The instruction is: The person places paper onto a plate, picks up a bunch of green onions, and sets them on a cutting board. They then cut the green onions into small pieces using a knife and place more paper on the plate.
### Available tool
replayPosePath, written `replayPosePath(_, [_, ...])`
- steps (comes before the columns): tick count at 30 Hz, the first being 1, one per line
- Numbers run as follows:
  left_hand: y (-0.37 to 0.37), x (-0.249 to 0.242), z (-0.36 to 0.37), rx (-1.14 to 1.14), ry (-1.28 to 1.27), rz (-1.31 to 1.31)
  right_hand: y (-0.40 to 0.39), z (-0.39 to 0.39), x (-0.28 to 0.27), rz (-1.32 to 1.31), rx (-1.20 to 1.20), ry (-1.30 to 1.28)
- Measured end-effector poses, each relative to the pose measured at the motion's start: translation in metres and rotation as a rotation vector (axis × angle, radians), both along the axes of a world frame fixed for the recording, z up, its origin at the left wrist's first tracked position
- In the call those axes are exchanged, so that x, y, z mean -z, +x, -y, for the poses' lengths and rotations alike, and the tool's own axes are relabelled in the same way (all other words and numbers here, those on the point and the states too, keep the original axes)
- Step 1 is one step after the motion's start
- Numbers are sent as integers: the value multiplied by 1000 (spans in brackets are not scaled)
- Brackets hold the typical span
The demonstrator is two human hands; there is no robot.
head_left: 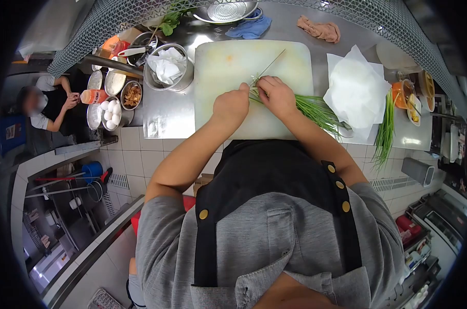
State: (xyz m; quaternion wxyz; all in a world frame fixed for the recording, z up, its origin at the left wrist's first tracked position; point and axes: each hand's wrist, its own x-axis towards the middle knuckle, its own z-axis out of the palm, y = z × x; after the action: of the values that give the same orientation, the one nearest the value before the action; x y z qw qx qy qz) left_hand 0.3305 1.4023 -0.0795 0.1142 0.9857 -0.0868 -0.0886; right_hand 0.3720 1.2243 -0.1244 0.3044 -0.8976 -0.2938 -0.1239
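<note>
Shows brightly and evenly lit, casting only soft shadows on the pale cutting board (pixel 218 67). Glares in white patches off the steel worktop (pixel 164 114). Bows strongly toward the rim, softens and dims there, then drops to black corners.

A black apron (pixel 259 166) with gold buttons (pixel 346 206) covers a grey short-sleeved shirt (pixel 249 226).

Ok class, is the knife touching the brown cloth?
Apart: the head view shows bare board and counter between the knife and the brown cloth.
</note>
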Motion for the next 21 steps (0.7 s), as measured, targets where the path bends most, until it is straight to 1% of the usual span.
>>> replayPosePath(1, [0, 9, 3, -26, -14, 1, 0, 0, -1, -23, 0, -13])
replayPosePath(4, [10, 5, 5, -18, -34, -36, 1, -1, 1, -42, -4, -29])
replayPosePath(7, [14, -8, -6, -3, -36, -6, 1, 0, 3, -26, -19, -34])
replayPosePath(10, [0, -25, -12, 14, -11, -31, 2, -1, 4, -10, -21, -43])
replayPosePath(14, [-7, -1, -1, -32, -5, -78, 2, -3, 4, 13, -4, -35])
replayPosePath(16, [-2, 13, 2, -48, -40, -14, 1, -4, 5, 17, -5, -28])
replayPosePath(19, [8, 9, 1, -34, -65, -4, 0, -2, 4, 14, -9, -40])
replayPosePath(21, [8, -14, -4, -26, -44, -19, 4, -2, 3, 12, -12, -55])
